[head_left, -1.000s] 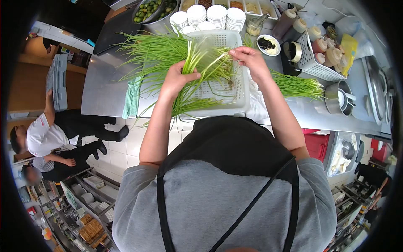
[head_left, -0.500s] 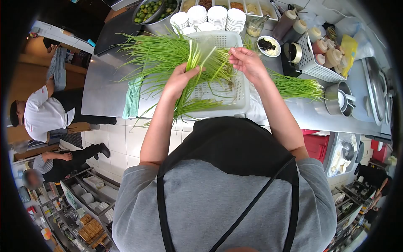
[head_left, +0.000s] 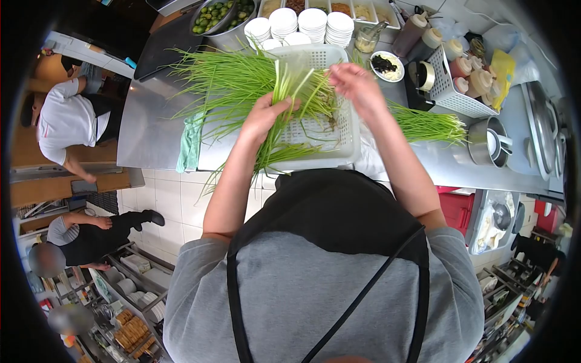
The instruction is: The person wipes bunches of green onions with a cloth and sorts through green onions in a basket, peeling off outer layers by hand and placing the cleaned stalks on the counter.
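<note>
My left hand (head_left: 265,116) is closed round a bunch of green stalks (head_left: 279,91), their pale ends pointing up. To the right, my right hand (head_left: 357,88) is raised over the basket's right side, blurred, with its fingers bent; whether it holds anything is hidden by the blur. Under both hands lies a white perforated basket (head_left: 350,136), with a heap of long green stalks (head_left: 224,75) spilling over its left side. Another bundle of green stalks (head_left: 426,124) rests on the steel counter, to the right of my right forearm. A green cloth (head_left: 191,142) hangs at the counter's front edge.
Stacked white lids (head_left: 312,25), a pot of green fruit (head_left: 233,30) and a small bowl (head_left: 387,65) stand behind the basket. Sauce bottles in a white crate (head_left: 460,81) and a metal pot (head_left: 487,142) are right. People (head_left: 66,115) are at the left.
My left hand has shifted slightly right with the stalks. My right hand has moved away from the stalks' pale ends and now blurs. The person at the left has turned and bent; another head appears lower left.
</note>
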`<state>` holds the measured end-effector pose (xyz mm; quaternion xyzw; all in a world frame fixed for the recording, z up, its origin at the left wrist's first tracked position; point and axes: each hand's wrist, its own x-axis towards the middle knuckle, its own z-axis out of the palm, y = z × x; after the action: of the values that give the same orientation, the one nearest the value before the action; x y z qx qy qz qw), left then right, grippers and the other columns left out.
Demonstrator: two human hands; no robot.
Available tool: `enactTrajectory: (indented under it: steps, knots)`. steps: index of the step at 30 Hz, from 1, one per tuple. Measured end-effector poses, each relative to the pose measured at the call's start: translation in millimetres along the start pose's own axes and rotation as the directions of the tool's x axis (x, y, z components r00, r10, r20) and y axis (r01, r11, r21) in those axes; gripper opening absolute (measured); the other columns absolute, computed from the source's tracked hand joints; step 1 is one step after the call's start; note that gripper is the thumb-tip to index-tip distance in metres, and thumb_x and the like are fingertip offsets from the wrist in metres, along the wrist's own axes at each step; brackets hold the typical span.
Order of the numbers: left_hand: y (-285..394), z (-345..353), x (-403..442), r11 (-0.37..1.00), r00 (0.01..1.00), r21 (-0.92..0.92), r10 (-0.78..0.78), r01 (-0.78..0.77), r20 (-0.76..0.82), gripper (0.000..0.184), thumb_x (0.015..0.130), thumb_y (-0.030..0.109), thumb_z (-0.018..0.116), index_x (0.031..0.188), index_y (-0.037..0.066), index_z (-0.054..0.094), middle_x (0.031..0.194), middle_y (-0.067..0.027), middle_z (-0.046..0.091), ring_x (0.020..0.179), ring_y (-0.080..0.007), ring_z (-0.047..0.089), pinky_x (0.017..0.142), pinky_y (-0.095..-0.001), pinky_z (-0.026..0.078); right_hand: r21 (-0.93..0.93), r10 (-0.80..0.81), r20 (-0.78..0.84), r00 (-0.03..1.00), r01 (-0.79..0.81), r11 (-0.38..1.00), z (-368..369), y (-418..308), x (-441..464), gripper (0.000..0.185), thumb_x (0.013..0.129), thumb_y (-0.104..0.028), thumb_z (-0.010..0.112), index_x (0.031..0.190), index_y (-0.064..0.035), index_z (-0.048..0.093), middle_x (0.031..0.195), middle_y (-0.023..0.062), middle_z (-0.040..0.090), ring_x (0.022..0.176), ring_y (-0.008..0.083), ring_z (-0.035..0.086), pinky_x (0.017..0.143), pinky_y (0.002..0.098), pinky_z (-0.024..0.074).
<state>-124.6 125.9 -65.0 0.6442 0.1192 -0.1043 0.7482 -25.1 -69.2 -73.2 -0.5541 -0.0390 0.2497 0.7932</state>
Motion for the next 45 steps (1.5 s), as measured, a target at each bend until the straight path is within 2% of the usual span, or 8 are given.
enactTrajectory:
  steps: [5, 9, 11, 15, 20, 27, 35, 45]
  knots:
    - [5, -12, -4, 0.999, 0.999, -0.035, -0.022, 0.02, -0.036, 0.02, 0.085, 0.015, 0.05, 0.095, -0.002, 0.05, 0.083, -0.0123, 0.06, 0.073, -0.0162, 0.058, 0.065, -0.0255, 0.046, -0.31, -0.472, -0.004, 0.881, 0.448, 0.839, -37, -86, 14, 0.015, 0.08, -0.022, 0.058, 0.087, -0.0078, 0.061, 0.079, -0.0005, 0.061, 0.068, 0.0035, 0.051, 0.061, 0.0163, 0.0386]
    - [8, -9, -4, 1.0, 1.0, 0.018, 0.003, -0.003, -0.027, 0.016, 0.084, 0.015, 0.052, 0.09, 0.0, 0.051, 0.072, -0.0086, 0.057, 0.063, -0.0135, 0.053, 0.059, -0.025, 0.044, -0.551, -0.594, -0.171, 0.786, 0.424, 0.719, -50, -127, 31, 0.019, 0.078, -0.022, 0.06, 0.087, -0.0051, 0.062, 0.078, 0.0011, 0.063, 0.07, 0.0064, 0.055, 0.063, 0.0203, 0.0414]
    - [6, -8, -1, 1.0, 1.0, 0.026, 0.005, -0.005, -0.015, 0.016, 0.084, 0.016, 0.052, 0.089, 0.001, 0.05, 0.072, -0.0084, 0.057, 0.062, -0.0134, 0.053, 0.059, -0.0246, 0.043, -0.912, -0.706, -0.1, 0.701, 0.22, 0.347, -65, -112, 55, 0.021, 0.075, -0.023, 0.062, 0.085, -0.0046, 0.063, 0.077, 0.0036, 0.064, 0.072, 0.01, 0.058, 0.066, 0.0227, 0.0437]
    - [11, -4, -3, 0.999, 1.0, 0.041, -0.017, 0.017, -0.005, 0.015, 0.084, 0.016, 0.051, 0.087, 0.001, 0.05, 0.07, -0.0074, 0.056, 0.061, -0.0132, 0.052, 0.058, -0.0241, 0.043, -0.977, -0.184, 0.007, 0.983, -0.032, -0.211, -63, -59, 36, 0.033, 0.071, -0.024, 0.063, 0.1, -0.0097, 0.059, 0.098, 0.0156, 0.058, 0.087, 0.0279, 0.057, 0.076, 0.036, 0.044]
    - [10, -11, -3, 0.999, 0.999, 0.044, -0.017, 0.018, -0.027, 0.016, 0.084, 0.016, 0.051, 0.088, 0.001, 0.05, 0.068, -0.0064, 0.055, 0.06, -0.013, 0.052, 0.056, -0.0239, 0.042, -0.98, -0.423, -0.031, 0.906, 0.055, 0.189, -75, -49, 2, 0.04, 0.07, -0.035, 0.061, 0.099, -0.0074, 0.058, 0.097, 0.015, 0.058, 0.085, 0.0325, 0.057, 0.072, 0.0407, 0.0456]
    - [14, -4, 1, 0.99, 1.0, 0.141, -0.001, -0.002, 0.017, 0.019, 0.084, 0.016, 0.052, 0.093, -0.001, 0.051, 0.067, -0.0052, 0.053, 0.057, -0.0115, 0.048, 0.054, -0.0228, 0.038, -0.951, -0.347, 0.26, 0.901, 0.177, -0.251, -89, 54, -48, 0.02, 0.071, -0.025, 0.059, 0.086, -0.0117, 0.064, 0.087, 0.0118, 0.059, 0.083, 0.0291, 0.054, 0.072, 0.0362, 0.0456]
    - [16, -4, -6, 0.986, 0.999, 0.166, 0.005, -0.012, 0.04, 0.02, 0.084, 0.017, 0.051, 0.094, -0.001, 0.052, 0.067, -0.0055, 0.053, 0.058, -0.0115, 0.048, 0.054, -0.0233, 0.038, -0.587, -0.177, -0.067, 0.982, 0.105, 0.803, -140, 24, -31, 0.021, 0.073, -0.002, 0.051, 0.093, 0.0024, 0.056, 0.083, 0.0053, 0.06, 0.074, 0.0096, 0.057, 0.066, 0.0228, 0.0444]
    - [21, 19, -4, 0.992, 0.998, 0.103, 0.066, -0.068, 0.02, 0.018, 0.089, 0.019, 0.042, 0.091, 0.004, 0.052, 0.068, -0.004, 0.052, 0.056, -0.0108, 0.046, 0.051, -0.022, 0.037, 0.151, -0.05, 0.094, 0.994, 0.036, 0.988, 24, 37, -36, 0.024, 0.085, -0.016, 0.047, 0.106, -0.0038, 0.047, 0.1, 0.0069, 0.055, 0.086, 0.0139, 0.054, 0.075, 0.025, 0.043]
